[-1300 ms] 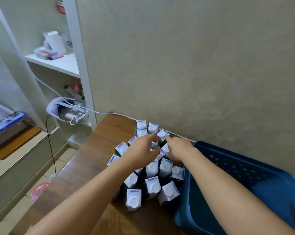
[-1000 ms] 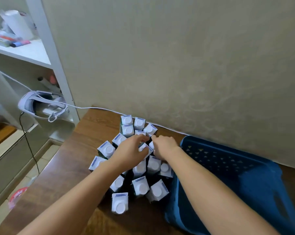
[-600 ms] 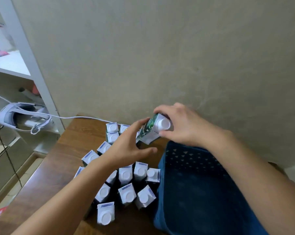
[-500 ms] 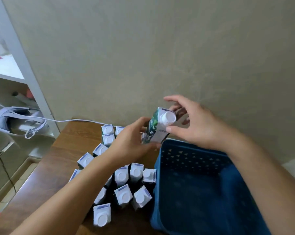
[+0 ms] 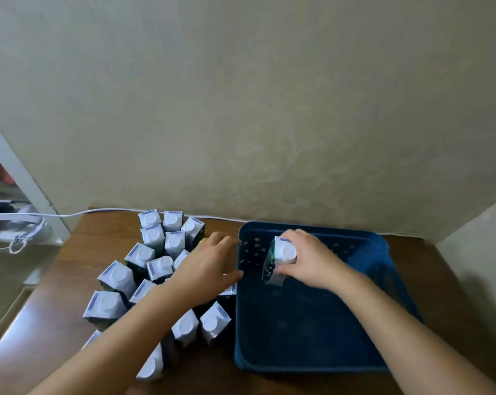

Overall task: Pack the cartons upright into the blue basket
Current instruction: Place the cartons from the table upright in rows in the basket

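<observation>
White-capped green carton [image 5: 278,259], upright inside blue basket [image 5: 312,363].

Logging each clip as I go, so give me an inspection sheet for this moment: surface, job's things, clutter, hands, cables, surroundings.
Surface: brown wooden table, against the wall.
Job's things: blue basket on the table, holding one carton, roughly upright near its far left corner; cluster of cartons standing on the table to its left.
Clutter: nothing seen on the table.
Hands: right hand has its grip on the carton inside the basket; left hand hovers over the cluster, fingers relaxed, holding nothing.
Cables: white cable along the table's far edge.
Surroundings: beige wall; white shelf post at left with a white strapped device beside it.
</observation>
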